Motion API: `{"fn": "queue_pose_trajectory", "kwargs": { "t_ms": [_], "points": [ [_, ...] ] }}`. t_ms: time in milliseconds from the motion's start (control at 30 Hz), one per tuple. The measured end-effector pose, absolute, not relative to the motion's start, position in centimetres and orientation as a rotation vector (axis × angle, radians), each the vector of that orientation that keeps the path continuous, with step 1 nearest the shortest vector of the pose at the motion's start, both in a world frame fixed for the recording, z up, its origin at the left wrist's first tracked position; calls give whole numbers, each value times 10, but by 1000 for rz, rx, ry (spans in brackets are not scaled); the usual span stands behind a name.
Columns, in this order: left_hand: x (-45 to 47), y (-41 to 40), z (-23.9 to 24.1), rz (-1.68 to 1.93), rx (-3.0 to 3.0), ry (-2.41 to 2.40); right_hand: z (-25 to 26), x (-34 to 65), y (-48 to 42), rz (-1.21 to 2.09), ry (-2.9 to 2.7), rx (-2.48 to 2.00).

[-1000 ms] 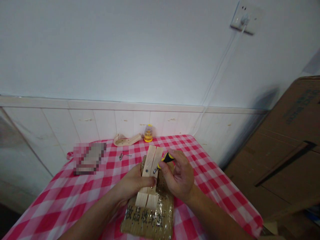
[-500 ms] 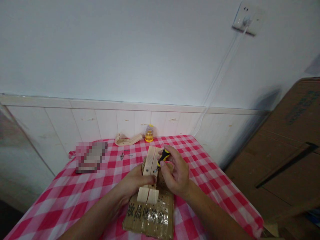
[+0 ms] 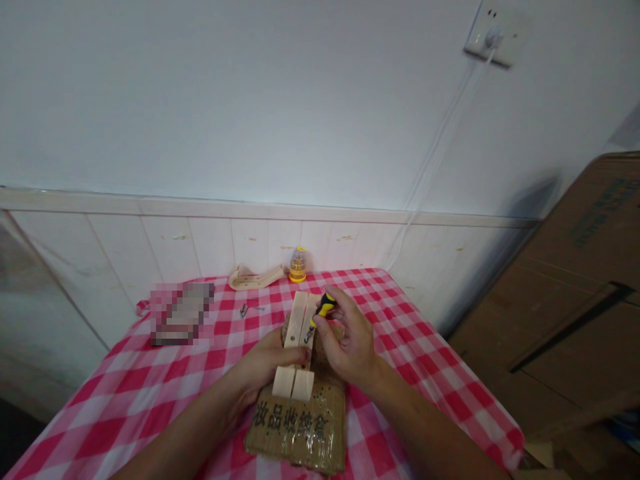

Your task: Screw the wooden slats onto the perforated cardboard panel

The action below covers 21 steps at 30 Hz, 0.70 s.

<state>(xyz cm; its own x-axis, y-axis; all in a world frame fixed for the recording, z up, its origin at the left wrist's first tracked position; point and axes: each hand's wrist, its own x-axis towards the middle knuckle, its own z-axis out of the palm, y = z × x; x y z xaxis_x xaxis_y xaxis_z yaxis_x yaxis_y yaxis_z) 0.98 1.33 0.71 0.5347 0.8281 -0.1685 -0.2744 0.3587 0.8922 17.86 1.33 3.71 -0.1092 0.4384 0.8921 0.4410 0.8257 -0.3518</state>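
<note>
Well, at the far left of the surface [image 3: 150,393], which wears a red-and-white checked cloth, lies a pixelated patch [image 3: 181,312] whose contents cannot be made out. Just right of it sit a few small dark metal bits [image 3: 245,309], too small to tell apart, and beyond them, near the wall, a curved pale wooden piece [image 3: 255,277]. The left hand [image 3: 265,363] is curled against the left edge of two wooden slats [image 3: 295,347], its thumb laid across their top face, so it grips them firmly; its fingers are hidden beneath. The slats are flat, pale, smooth-sawn strips lying side by side and touching, their long axis running from the person toward the wall with the far ends leaning slightly right. They rest on a worn brown cardboard piece [image 3: 300,427] printed with dark characters and covered in glossy tape, its near edge bent. Behind them, by the wall, stands a small yellow jar with a clear domed top [image 3: 298,265]. A screwdriver [image 3: 324,307] with a yellow and black handle stands tilted, handle up and to the right, thin shaft pointing down and left onto the right-hand slat; its tip is hard to see. The right hand [image 3: 347,343] is closed around that handle with the fingertips. High on the white wall is a socket [image 3: 495,33] with a white cable hanging down, and a large brown box [image 3: 590,267] is cut off at the right edge.
</note>
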Motion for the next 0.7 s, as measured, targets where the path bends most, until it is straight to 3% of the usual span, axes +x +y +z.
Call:
{"fn": "queue_pose_trajectory", "kwargs": {
  "t_ms": [433,700],
  "points": [
    [10,15,3,759,911,728,37,179,18,-34,-1754,-722],
    [11,13,6,781,890,731,34,178,15,135,-1800,-681]
  ]
}}
